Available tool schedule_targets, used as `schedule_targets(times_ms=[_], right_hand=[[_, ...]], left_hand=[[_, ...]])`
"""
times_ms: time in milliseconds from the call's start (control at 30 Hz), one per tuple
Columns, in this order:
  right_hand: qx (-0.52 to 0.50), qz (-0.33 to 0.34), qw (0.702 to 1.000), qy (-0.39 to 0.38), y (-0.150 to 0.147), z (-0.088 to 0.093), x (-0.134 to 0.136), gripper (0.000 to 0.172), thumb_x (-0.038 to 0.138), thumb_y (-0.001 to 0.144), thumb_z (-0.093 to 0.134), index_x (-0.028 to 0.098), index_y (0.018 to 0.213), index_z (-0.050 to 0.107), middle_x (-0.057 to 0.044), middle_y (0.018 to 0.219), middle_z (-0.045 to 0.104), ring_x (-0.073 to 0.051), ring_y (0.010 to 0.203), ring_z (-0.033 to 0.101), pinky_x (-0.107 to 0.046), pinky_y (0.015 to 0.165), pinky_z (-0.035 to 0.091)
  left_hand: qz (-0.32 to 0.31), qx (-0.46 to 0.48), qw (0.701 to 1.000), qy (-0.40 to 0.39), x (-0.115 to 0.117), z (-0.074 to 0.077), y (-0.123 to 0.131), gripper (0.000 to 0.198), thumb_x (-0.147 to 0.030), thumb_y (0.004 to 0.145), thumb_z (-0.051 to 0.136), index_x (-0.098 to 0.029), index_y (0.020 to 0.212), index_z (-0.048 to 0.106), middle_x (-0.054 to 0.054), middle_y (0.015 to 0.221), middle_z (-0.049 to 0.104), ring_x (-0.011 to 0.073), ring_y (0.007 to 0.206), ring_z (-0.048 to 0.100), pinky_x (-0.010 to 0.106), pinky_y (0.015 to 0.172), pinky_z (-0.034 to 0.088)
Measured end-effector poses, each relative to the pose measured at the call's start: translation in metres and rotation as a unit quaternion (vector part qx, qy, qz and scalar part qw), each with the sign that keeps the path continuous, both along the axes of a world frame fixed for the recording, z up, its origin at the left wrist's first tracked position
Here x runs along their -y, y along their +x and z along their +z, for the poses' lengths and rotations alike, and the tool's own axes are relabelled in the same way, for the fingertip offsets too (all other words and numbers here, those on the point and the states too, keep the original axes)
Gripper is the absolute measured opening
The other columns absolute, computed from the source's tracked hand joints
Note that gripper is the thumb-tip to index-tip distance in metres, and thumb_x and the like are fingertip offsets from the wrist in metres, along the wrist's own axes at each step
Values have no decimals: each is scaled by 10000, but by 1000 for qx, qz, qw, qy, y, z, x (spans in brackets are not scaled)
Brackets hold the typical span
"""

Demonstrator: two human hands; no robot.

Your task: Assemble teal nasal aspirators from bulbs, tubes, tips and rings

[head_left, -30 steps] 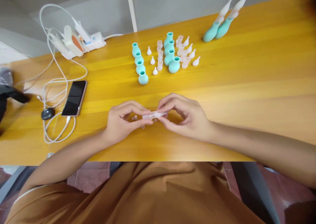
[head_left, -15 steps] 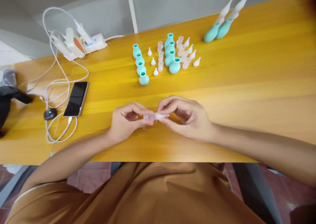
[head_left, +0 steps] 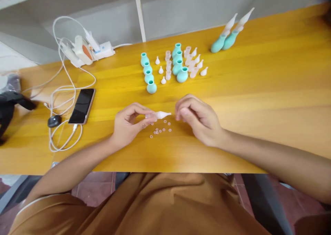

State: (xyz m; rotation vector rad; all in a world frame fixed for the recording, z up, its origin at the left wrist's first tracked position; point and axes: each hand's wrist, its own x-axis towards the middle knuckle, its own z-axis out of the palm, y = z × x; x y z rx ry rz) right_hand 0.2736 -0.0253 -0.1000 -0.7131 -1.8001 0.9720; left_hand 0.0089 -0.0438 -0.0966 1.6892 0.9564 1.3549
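Observation:
In my left hand, thumb and fingers pinch a clear plastic connector with a white nozzle tip fitted on its right end, pointing right. Just past the nozzle's point is my right hand, apart from it. Its fingers are curled in against the thumb, and no object shows in them. On the wood below the held piece lie several small clear rings. Farther back stand teal rubber bulbs in two columns, with loose connectors and white nozzle tips beside them.
Two assembled nasal aspirators lean at the back right. On the left are a phone, a black earbud case, white cables and a power strip with chargers. A grey partition stands behind the table.
My right hand has let go of the nozzle tip and drawn off to the right, its fingers curling. My left hand keeps the connector with its nozzle. The rings below show more fully.

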Motion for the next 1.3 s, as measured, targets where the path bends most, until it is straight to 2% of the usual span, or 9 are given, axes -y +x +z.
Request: schedule_targets(times_ms=[100,233,367,500,767,867,1000,1133,1300], right_hand=[[-22,-30,999,-22,1,-7,-10,278,419,1178,543,230,984,606,-40,903,595,-173,795,597,-349,787,517],[0,50,995,-88,0,-7,-12,380,534,1162,550,211,963,563,-3,861,581,-138,741,555,-284,703,452],[94,65,993,-28,-3,4,-3,576,552,1170,539,197,727,443,28,686,439,-109,631,409,-276,623,323],[100,51,994,5,-6,6,0,566,528,1182,521,199,729,441,29,681,439,-108,616,399,-272,618,314],[81,118,990,9,-9,-1,2,493,445,1190,539,189,770,522,35,682,482,-96,596,418,-261,615,315],[61,109,992,-6,-7,0,2,512,440,1196,516,193,748,496,32,674,447,-101,588,399,-265,597,312],[12,28,999,-37,2,-4,-11,639,599,1173,504,198,685,404,26,657,343,-105,585,302,-284,571,262],[-25,-50,993,-109,6,-15,-35,766,831,1043,579,204,647,384,36,621,289,-92,571,240,-288,541,183],[-101,-35,968,-228,-2,-20,-51,822,923,876,722,226,645,353,66,606,241,-73,545,194,-274,510,161]], left_hand=[[5,13,1000,1,-1,-1,-1,210,-332,883,976,-223,983,827,52,963,848,171,900,813,319,850,661],[-35,-45,998,18,-1,-1,-3,196,-293,885,968,-213,982,818,77,1008,856,224,1009,826,393,951,663],[-73,-73,994,43,3,0,-2,191,-267,890,962,-226,996,808,74,994,859,247,1039,828,418,968,664],[-92,-75,992,51,6,1,0,234,-272,870,979,-241,1023,805,82,998,863,260,1017,839,428,932,678],[-125,-85,985,82,4,0,0,257,-282,869,983,-227,1010,776,80,1041,856,223,984,827,368,887,656],[-138,-112,982,64,5,1,-2,213,-382,986,874,-238,1108,776,92,1118,848,237,1059,809,390,957,636],[-65,-195,977,58,2,4,-8,262,-335,1163,542,-237,1310,735,101,1228,799,232,1141,750,394,1043,583],[19,-321,940,114,-17,0,-21,295,-302,1112,580,-242,1360,728,124,1366,710,298,1312,638,519,1202,492],[34,-424,897,118,-51,-10,-31,525,-359,1133,541,-306,1654,569,152,1742,434,366,1589,405,623,1335,316]])
